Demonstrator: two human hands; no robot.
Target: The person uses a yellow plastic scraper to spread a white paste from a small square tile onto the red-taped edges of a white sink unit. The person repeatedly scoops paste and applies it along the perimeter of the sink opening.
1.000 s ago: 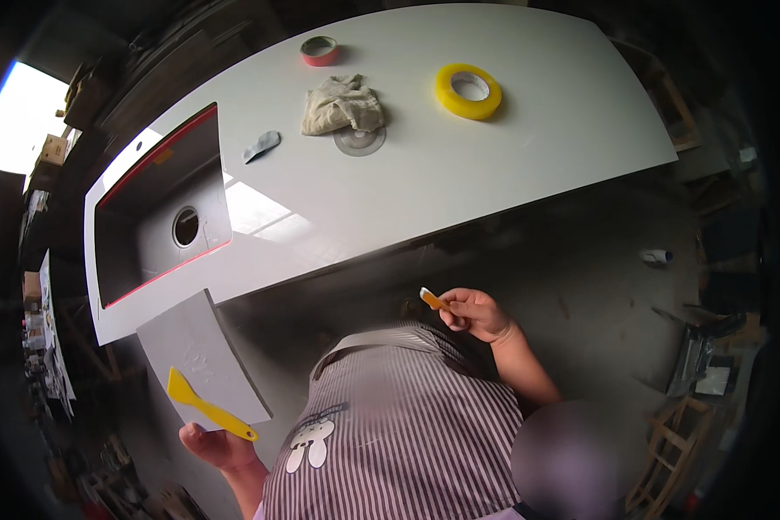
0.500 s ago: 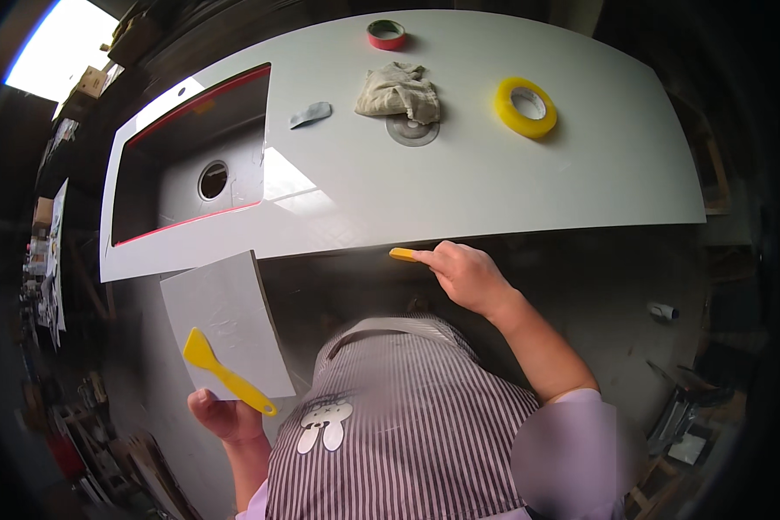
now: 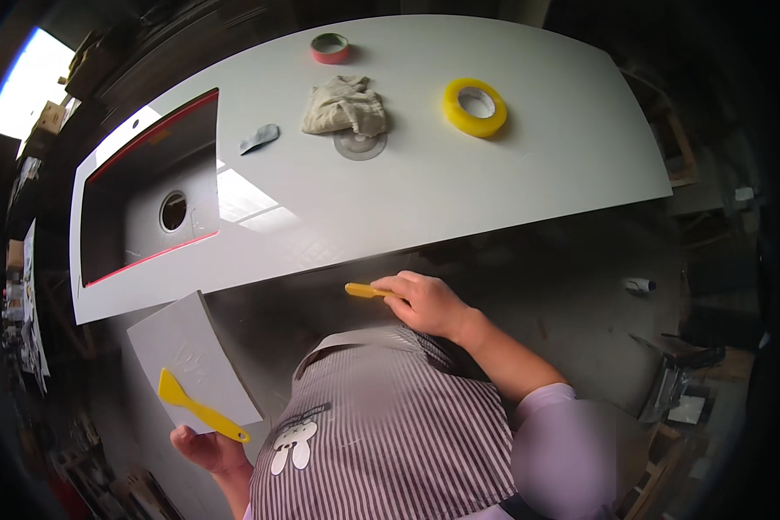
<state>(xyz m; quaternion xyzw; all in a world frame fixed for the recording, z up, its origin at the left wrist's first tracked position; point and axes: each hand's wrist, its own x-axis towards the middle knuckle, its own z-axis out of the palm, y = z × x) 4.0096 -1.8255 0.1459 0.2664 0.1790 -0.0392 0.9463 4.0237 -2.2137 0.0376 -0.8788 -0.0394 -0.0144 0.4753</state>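
Observation:
My left hand is closed on the lower edge of a flat grey-white board. Across that board's near end lies a yellow plastic scraper, its wide blade pointing up and left and its holed handle end by my hand. Smeared marks show on the board's surface. In front of my apron, my right hand grips a second, smaller yellow scraper, whose blade end sticks out to the left, beyond the counter's front edge and touching nothing. The fingers partly hide its handle.
A white countertop spans ahead, with a red-taped sink at its left. On it are a yellow tape roll, a red tape roll, a crumpled cloth over a grey disc, and a small grey pad.
The countertop and its things have shifted left in view as the head turned. Both hands sit lower and further left in the picture, each still holding the same thing.

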